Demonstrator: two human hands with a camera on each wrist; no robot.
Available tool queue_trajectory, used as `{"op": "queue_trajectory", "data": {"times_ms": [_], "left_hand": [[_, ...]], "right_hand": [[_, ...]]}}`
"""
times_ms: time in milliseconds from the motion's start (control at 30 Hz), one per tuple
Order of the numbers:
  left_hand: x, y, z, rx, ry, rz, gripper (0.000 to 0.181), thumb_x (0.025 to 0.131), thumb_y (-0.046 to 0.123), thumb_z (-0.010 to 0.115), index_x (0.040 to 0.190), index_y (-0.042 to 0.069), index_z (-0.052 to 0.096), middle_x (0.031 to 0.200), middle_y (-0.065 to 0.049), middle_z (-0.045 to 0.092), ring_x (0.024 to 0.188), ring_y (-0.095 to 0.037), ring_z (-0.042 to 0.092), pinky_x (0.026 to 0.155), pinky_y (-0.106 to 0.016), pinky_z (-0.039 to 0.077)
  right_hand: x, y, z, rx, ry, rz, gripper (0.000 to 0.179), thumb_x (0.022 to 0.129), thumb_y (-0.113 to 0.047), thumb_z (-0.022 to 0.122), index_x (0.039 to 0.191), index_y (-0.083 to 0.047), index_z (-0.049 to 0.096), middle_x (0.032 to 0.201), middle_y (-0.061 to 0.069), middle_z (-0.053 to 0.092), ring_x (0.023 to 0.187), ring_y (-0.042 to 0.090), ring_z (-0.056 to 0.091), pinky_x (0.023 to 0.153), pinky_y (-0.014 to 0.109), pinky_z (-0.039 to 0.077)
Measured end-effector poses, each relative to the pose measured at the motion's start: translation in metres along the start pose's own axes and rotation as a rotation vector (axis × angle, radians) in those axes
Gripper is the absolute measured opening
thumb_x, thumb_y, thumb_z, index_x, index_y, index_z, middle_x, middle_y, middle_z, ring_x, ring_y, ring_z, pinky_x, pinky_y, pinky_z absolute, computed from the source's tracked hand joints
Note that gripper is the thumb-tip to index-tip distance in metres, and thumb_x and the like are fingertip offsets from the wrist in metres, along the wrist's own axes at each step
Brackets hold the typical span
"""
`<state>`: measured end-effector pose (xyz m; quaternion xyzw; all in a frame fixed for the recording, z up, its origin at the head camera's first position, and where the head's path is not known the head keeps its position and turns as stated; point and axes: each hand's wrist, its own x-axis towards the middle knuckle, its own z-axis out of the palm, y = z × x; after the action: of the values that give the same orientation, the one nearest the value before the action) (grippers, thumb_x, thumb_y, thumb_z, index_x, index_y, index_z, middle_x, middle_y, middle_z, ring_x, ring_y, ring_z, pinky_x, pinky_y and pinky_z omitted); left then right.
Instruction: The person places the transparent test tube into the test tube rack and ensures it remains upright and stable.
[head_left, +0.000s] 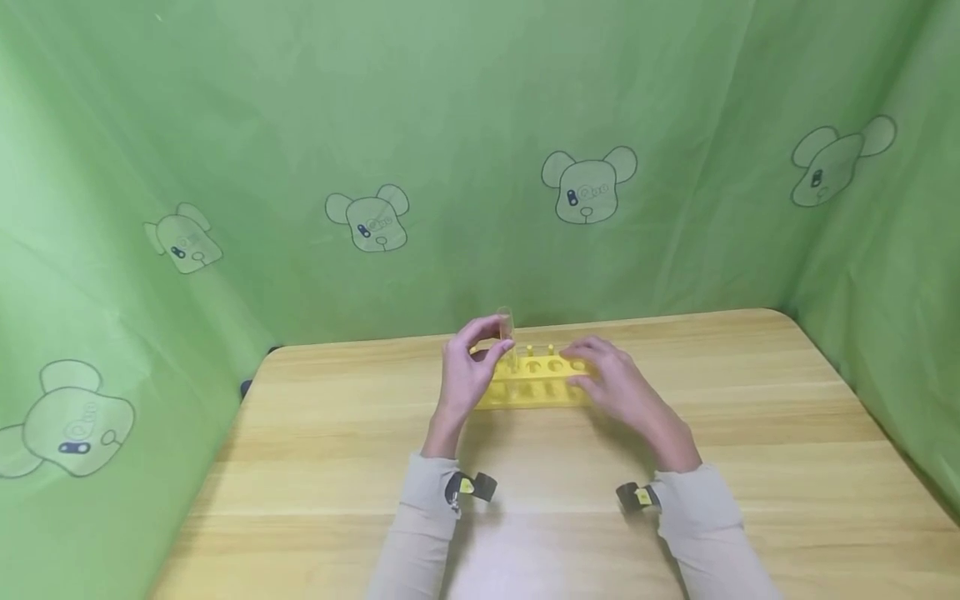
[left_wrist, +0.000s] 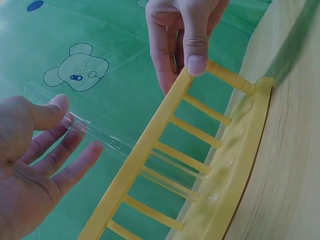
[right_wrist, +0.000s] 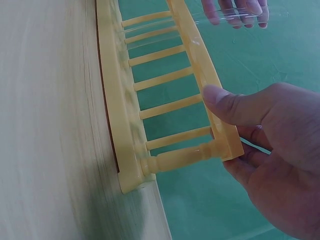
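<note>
A yellow test tube rack [head_left: 536, 398] stands on the table, with round holes along its top bar. My left hand [head_left: 467, 371] pinches a clear test tube [head_left: 506, 323] between thumb and fingers near its upper part. In the left wrist view the lower part of the test tube [left_wrist: 114, 142] passes through a hole in the top bar, its bottom end down by the rack's base. My right hand [head_left: 613, 379] grips the right end of the rack, thumb on the near side of the top bar [right_wrist: 192, 55] and fingers behind it.
The rack rests on a wood-grain table [head_left: 337, 433] near its far edge. Green curtains [head_left: 465, 100] with bear-head prints hang behind and at both sides. A small black camera [head_left: 472, 486] is strapped at the left wrist, another camera [head_left: 637, 497] at the right.
</note>
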<state>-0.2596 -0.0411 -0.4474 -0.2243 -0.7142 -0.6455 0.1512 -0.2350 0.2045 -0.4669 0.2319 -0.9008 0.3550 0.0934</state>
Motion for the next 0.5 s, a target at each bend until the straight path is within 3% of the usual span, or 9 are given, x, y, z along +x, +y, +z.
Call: {"op": "queue_trajectory", "data": {"times_ms": [233, 500], "left_hand": [[0.0008, 0.0004, 0.0005, 0.012, -0.008, -0.007, 0.037, 0.089, -0.003, 0.076, 0.125, 0.001, 0.069, 0.117, -0.015, 0.072, 0.105, -0.027, 0.07, 0.083, -0.031, 0.063], [0.0014, -0.0003, 0.002, 0.013, -0.001, 0.001, 0.038, 0.088, -0.002, 0.077, 0.125, 0.0, 0.069, 0.117, -0.016, 0.072, 0.105, -0.028, 0.07, 0.082, -0.031, 0.063]], "right_hand": [[0.0007, -0.0019, -0.0012, 0.009, -0.006, 0.011, 0.045, 0.088, 0.001, 0.077, 0.13, 0.005, 0.064, 0.131, 0.022, 0.061, 0.121, 0.042, 0.057, 0.108, 0.057, 0.047], [0.0, -0.002, -0.0023, 0.009, -0.004, 0.008, 0.044, 0.088, 0.0, 0.078, 0.13, 0.004, 0.064, 0.131, 0.021, 0.061, 0.121, 0.041, 0.058, 0.108, 0.057, 0.048]]}}
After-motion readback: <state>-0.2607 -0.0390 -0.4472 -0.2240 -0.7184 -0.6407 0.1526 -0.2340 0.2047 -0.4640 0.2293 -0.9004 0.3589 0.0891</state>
